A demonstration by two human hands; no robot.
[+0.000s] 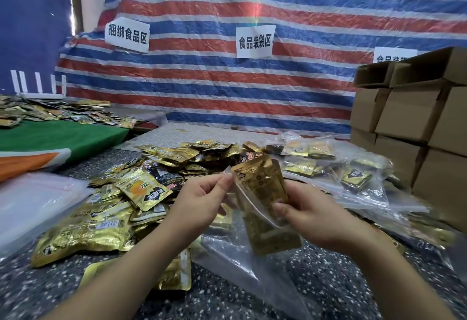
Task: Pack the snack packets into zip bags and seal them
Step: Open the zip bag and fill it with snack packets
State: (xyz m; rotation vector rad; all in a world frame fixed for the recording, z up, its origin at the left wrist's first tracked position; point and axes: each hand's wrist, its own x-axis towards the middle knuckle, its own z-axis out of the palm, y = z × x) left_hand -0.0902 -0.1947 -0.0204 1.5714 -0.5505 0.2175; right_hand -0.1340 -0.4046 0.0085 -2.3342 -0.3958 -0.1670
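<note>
A gold snack packet (262, 193) is held upright at the frame's centre, its lower half sunk in a clear zip bag (242, 251) that trails onto the speckled table (328, 289). The bag's mouth edge is pinched shut between the left hand (202, 201) fingertips at nine o'clock of the packet; the packet's lower part is clamped by the right hand (310, 216) at four o'clock. Loose gold packets (121, 206) are heaped toward nine o'clock, filled bags (353, 175) toward two o'clock, cardboard boxes (414, 122) beyond them.
</note>
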